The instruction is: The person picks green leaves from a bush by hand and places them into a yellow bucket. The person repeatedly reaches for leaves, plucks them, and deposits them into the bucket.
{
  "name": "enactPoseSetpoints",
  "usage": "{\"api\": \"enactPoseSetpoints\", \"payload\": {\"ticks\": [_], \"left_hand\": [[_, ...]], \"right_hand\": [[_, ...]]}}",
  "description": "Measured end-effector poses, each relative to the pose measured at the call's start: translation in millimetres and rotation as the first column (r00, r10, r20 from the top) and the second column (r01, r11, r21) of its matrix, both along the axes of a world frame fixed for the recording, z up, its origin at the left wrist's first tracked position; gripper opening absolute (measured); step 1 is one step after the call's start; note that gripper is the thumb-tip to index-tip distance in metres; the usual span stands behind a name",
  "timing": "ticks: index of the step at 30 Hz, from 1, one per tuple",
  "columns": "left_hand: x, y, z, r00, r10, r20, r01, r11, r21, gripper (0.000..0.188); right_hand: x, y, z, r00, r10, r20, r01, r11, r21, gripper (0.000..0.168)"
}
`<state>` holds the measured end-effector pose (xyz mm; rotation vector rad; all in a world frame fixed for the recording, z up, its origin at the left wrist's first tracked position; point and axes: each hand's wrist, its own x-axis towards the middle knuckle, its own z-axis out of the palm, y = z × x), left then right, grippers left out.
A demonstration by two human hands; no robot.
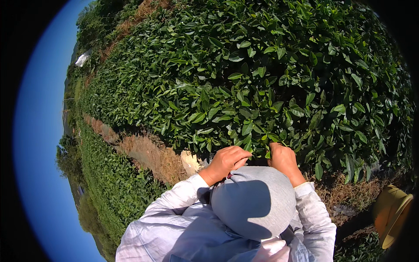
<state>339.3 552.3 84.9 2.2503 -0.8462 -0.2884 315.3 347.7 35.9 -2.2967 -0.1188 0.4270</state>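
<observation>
Before me spreads a dense row of tea bushes (pixel 196 82) with glossy green leaves. At its near edge is my left hand (pixel 229 161), its fingers bent together and their tips against a leaf; whether they grip it is unclear. Just to the right, my right hand (pixel 282 160) reaches among the shoots. A small green leaf (pixel 268 154) shows at its thumb side, while its fingertips are partly hidden. Both arms wear pale long sleeves (pixel 178 193). Between the forearms sits a rounded grey cloth shape (pixel 278 209), partly in shadow.
At the lower right stands a yellow rimmed object (pixel 391 213), a bucket or hat. Dry grass (pixel 147 152) lines a path beside another green row (pixel 111 183) on the left. A pale block-like thing (pixel 190 162) lies near my left hand. Something white (pixel 82 59) shows far off.
</observation>
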Motion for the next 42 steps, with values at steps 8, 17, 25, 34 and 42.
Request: {"api": "enactPoseSetpoints", "payload": {"ticks": [8,17,25,34,42], "left_hand": [[90,38,53,0.831,0.303,0.467,-0.371,0.927,0.058,0.02],[140,70,47,0.861,-0.091,0.5,-0.289,0.723,0.628,0.011],[135,60,59,0.982,0.157,0.108,-0.185,0.926,0.329,0.013],[153,39,62,0.54,0.327,-0.775,-0.646,0.752,-0.133,0.016],[192,34,36,0.519,0.469,-0.714,-0.697,0.716,-0.036,0.013]], "right_hand": [[-5,-59,44,0.784,-0.158,-0.601,0.614,0.347,0.709,0.021],[-42,-138,53,0.597,-0.32,-0.735,0.779,0.011,0.627,0.019],[-47,-132,42,0.522,-0.257,-0.814,0.84,-0.015,0.543,0.017],[-48,-169,59,0.585,-0.354,-0.729,0.767,-0.052,0.64,0.021],[-226,-484,98,-0.096,-0.972,0.213,0.924,-0.008,0.383,0.031]]}}
